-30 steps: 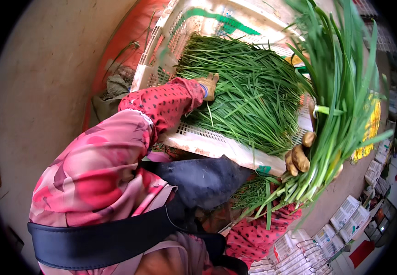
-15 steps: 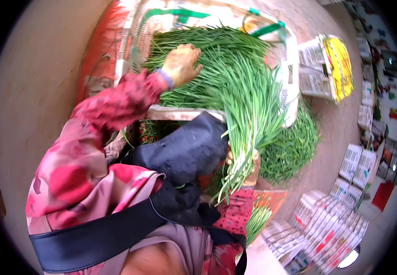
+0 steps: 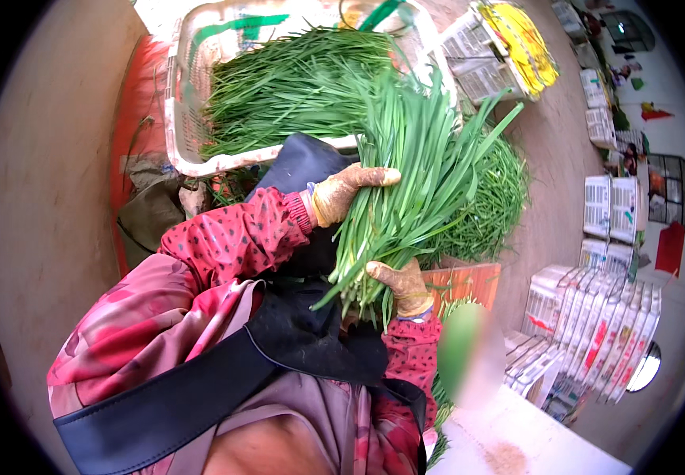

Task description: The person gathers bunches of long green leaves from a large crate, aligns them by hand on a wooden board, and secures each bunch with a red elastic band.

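Note:
Both of my hands wear yellowish, dirt-stained gloves and grip one thick bunch of garlic chives (image 3: pixel 417 150). My left hand (image 3: pixel 352 190) is closed round the middle of the bunch from the left, thumb lying across the leaves. Lower down, my right hand (image 3: pixel 404 286) is closed round the pale stem ends, with its thumb on top. The leaves fan up and to the right, over the near right corner of a white plastic crate (image 3: pixel 190 168). Inside that crate lies a layer of more garlic chives (image 3: pixel 295 91). My fingers behind the bunch are mostly hidden.
A heap of loose greens (image 3: pixel 504 186) lies right of the bunch. Beyond it stands a white crate with a yellow cover (image 3: pixel 516 47). Stacked white crates (image 3: pixel 595 324) are at the right. An orange board (image 3: pixel 469 283) and a white surface (image 3: pixel 516 435) are near my right arm.
My left hand has left the chives in the crate and come down to grip the bunch. The bunch has shifted slightly nearer, still in my right hand. The view has turned.

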Tool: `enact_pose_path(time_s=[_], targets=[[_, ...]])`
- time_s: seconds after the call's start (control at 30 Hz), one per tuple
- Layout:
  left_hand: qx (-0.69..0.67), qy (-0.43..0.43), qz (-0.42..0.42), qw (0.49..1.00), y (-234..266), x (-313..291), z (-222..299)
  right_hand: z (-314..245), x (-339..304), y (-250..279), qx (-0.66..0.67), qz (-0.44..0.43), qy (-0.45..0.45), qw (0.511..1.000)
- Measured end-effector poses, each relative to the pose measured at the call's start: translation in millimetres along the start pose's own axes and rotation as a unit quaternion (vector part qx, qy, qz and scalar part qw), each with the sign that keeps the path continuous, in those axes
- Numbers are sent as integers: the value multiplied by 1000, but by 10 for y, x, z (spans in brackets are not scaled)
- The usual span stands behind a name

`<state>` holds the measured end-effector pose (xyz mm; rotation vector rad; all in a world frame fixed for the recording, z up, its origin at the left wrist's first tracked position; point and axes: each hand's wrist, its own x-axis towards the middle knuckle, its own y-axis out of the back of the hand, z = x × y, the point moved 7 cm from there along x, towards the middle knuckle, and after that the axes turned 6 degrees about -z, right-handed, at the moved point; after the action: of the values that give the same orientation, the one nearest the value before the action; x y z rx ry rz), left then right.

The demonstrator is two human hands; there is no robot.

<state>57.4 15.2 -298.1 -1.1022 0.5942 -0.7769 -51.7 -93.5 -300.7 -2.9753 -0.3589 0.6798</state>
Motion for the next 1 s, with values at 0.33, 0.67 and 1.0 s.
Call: enact_pose_path(time_s=[0.33,0.67,1.0], targets=[[286,-51,-105,951,-641,372,-227,-517,-313,474,120,251,320,906],[531,74,-149,831,-498,406,-996,381,-855,975,193,280,121,933],[740,134,-147,642,670,629,-1825,1839,-666,1068,70,379,169,907]])
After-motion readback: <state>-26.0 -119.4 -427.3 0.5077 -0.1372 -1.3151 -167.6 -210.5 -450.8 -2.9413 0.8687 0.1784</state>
